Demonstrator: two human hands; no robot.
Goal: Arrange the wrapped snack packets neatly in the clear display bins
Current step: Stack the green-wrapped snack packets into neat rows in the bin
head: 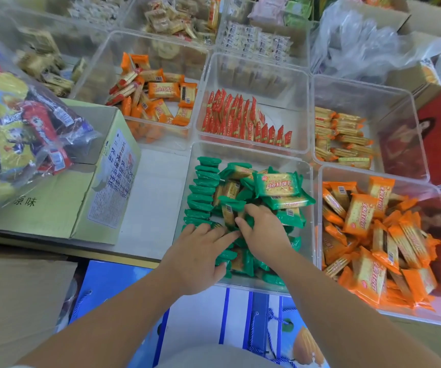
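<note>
Your right hand [263,229] has its fingers curled onto one green packet [228,212] and pinches it at its near side, about the middle of the clear bin [251,148]. Your left hand [198,251] lies with fingers spread and nearly straight, resting flat on packets at the bin's near left corner. The upright row [203,189] of green packets stands on edge along the left wall, and the loose pile [280,192] fills the middle and right side. Expect each packet to be light, with slick, crinkly film over a stiff, brittle biscuit slab: grip it across the two long edges, not by the crimped ends, and avoid squeezing the flat faces. The film will probably slide against its neighbours, so brace the row's near end with the flat hand when adding to it. Orange packets [368,235] lie jumbled in the bin to the right; red packets [240,120] stand in rows in the bin beyond
</note>
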